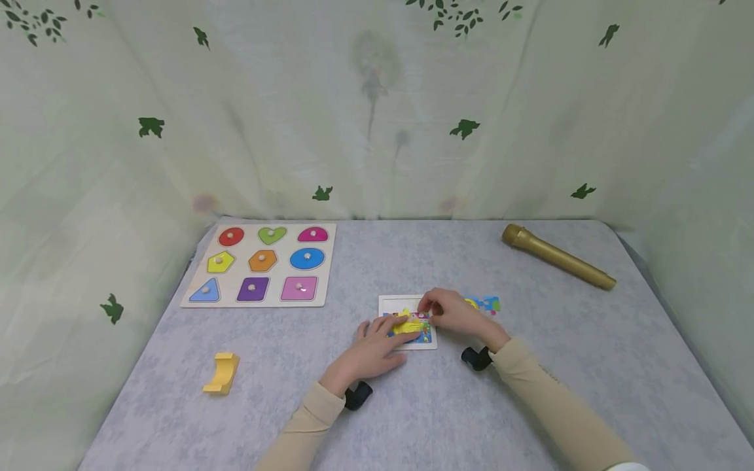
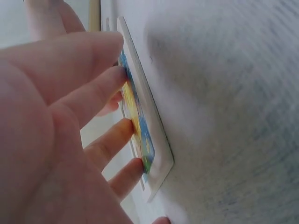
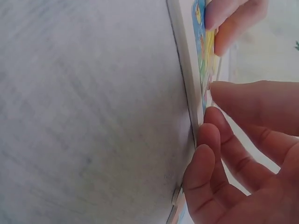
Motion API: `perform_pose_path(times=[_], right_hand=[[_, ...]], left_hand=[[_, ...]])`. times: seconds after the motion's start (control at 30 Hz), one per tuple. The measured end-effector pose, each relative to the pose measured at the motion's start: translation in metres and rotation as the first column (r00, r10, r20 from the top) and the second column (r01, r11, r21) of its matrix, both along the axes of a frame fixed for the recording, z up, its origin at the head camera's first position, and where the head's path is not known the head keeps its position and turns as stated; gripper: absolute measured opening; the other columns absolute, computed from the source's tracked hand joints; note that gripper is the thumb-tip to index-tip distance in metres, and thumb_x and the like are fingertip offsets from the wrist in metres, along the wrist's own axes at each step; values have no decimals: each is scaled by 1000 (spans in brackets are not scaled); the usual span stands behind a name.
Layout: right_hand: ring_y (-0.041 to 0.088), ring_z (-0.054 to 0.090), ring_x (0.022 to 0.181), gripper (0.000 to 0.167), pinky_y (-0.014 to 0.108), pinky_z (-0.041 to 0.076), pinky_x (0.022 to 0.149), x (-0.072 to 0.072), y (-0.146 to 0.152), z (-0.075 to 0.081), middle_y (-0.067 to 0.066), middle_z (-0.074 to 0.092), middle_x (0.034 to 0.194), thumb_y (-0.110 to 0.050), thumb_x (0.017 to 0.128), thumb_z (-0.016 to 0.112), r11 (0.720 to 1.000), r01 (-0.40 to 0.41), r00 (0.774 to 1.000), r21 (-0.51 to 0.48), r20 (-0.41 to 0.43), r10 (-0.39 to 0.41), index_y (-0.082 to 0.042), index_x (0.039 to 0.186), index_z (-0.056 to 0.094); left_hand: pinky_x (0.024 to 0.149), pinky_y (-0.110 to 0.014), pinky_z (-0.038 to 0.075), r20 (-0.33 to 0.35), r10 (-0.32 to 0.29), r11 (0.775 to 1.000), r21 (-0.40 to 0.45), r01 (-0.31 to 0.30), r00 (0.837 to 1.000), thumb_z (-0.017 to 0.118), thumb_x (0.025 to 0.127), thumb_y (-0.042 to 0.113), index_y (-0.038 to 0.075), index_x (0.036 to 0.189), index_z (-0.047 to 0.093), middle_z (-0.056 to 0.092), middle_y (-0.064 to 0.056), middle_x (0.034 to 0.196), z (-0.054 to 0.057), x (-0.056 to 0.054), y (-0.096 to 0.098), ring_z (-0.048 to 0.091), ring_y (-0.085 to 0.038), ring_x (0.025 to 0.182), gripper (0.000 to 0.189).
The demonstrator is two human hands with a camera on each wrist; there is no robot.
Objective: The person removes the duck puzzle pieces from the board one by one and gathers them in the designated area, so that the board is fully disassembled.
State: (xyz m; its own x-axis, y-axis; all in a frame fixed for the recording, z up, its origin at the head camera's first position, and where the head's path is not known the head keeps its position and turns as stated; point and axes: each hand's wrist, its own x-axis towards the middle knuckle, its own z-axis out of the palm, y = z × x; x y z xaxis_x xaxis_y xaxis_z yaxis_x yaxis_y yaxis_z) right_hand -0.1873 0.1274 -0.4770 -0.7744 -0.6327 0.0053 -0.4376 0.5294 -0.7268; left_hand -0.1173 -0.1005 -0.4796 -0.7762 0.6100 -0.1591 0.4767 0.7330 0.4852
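A small jigsaw puzzle in a white frame lies in the middle of the table, with a yellow figure in its colourful picture. The left hand has its fingers spread out, and the fingertips press on the picture, as the left wrist view shows. At the frame's right side, the right hand pinches a puzzle piece with thumb and index finger, low against the picture; the fingers hide most of this piece. Loose blue and yellow puzzle pieces lie just right of the right hand.
A white shape board with several coloured knobbed shapes lies back left. The yellow curved block is at the front left. A gold microphone-shaped object lies back right. Behind the table hangs a pale curtain with leaf prints.
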Motion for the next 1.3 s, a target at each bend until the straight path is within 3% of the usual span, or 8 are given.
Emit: perform_pose_path(times=[0.43, 0.8, 1.03, 1.3], right_hand=[[16, 47, 78, 31, 29, 43, 68, 3, -5, -2, 2, 53, 87, 11, 78, 63, 1000, -5, 999, 27, -37, 6, -8, 103, 62], [17, 54, 79, 27, 32, 46, 73, -3, 1, -3, 2, 62, 92, 7, 85, 58, 997, 7, 999, -72, 39, -4, -10, 105, 66], [20, 53, 76, 26, 30, 46, 63, -8, 30, 2, 6, 61, 90, 6, 83, 59, 985, 85, 994, -150, 77, -74, -4, 105, 67], [20, 52, 74, 23, 29, 47, 58, 2, 88, 4, 9, 59, 89, 4, 84, 61, 979, 162, 979, -127, 143, -143, -1, 106, 66]], left_hand=[[104, -61, 14, 6, 13, 1000, -5, -13, 1000, 53, 99, 29, 26, 143, 48, 27, -5, 153, 3, 0, 2, 18, -32, 139, 44], [104, -62, 14, 13, 19, 1000, -5, -19, 1000, 53, 99, 29, 28, 143, 48, 28, -4, 153, 2, 0, 2, 19, -33, 139, 44], [104, -61, 14, 15, 22, 1000, -5, -22, 1000, 52, 99, 29, 29, 143, 48, 29, -4, 152, 3, 0, 3, 20, -32, 138, 44], [105, -59, 13, 21, 23, 1000, 7, -23, 1000, 52, 99, 28, 28, 142, 48, 28, -4, 152, 2, 0, 2, 19, -31, 138, 44]])
